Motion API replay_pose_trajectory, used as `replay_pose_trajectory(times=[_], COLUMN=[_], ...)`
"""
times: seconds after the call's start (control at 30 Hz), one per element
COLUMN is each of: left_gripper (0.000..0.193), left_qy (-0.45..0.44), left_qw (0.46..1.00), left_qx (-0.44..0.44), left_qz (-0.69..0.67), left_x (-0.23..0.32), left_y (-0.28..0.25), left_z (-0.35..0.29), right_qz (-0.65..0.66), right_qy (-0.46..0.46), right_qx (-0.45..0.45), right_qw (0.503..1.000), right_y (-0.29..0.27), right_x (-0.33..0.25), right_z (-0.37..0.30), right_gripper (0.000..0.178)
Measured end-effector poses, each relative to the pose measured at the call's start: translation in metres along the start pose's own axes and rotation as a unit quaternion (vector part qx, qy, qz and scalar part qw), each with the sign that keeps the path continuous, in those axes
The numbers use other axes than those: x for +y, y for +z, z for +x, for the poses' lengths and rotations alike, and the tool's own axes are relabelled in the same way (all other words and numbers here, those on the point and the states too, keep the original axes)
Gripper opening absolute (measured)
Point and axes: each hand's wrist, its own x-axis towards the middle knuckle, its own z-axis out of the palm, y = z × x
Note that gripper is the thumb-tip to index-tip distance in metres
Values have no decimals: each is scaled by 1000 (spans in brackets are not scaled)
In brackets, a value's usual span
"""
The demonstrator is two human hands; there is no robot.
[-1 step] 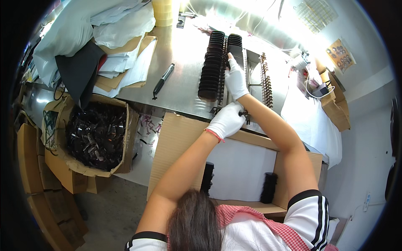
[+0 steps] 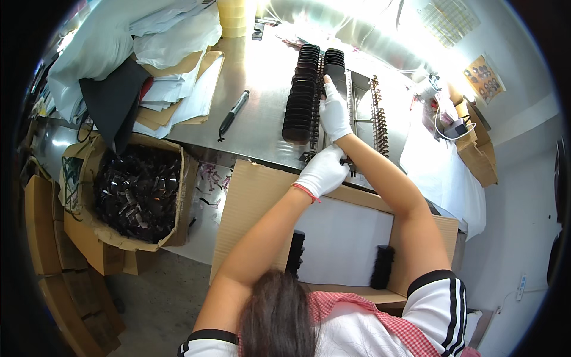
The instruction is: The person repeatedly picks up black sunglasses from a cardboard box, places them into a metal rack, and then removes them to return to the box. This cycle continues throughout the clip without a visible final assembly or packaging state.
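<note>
A metal rack [image 2: 350,98] with toothed rails stands on the steel bench. Dark, thin, rounded discs, which look like lenses, stand on edge in a long left row [image 2: 299,98] and a shorter right row [image 2: 334,58]. My right hand [image 2: 335,114], in a white glove with some bare fingertips, reaches into the rack below the shorter row. One finger stretches forward and the others curl; what they hold is hidden. My left hand [image 2: 323,171], also gloved, is closed on the rack's near end, its fingertips partly hidden.
An open cardboard box [image 2: 250,199] with white lining and dark stacks [image 2: 382,266] lies between me and the bench. A black marker [image 2: 232,115] lies left of the rack. At left stand papers [image 2: 178,89] and a carton [image 2: 172,229] of dark pieces.
</note>
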Motion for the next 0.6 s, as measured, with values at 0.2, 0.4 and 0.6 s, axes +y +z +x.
replay_pose_trajectory(times=[0.2,0.4,0.6], left_gripper=[26,40,28], left_qy=[-53,-99,-126], left_qw=[998,716,640], left_qx=[28,76,78], left_qz=[-9,-687,-754], left_x=[4,28,40], left_y=[-1,-2,-1], left_z=[-5,-5,12], right_qz=[-199,107,72], right_qy=[-178,42,-66], right_qx=[84,49,-176], right_qw=[960,992,979], right_y=[-31,-102,-141], right_x=[12,-40,-78], right_z=[30,-24,-95], right_gripper=[47,41,50])
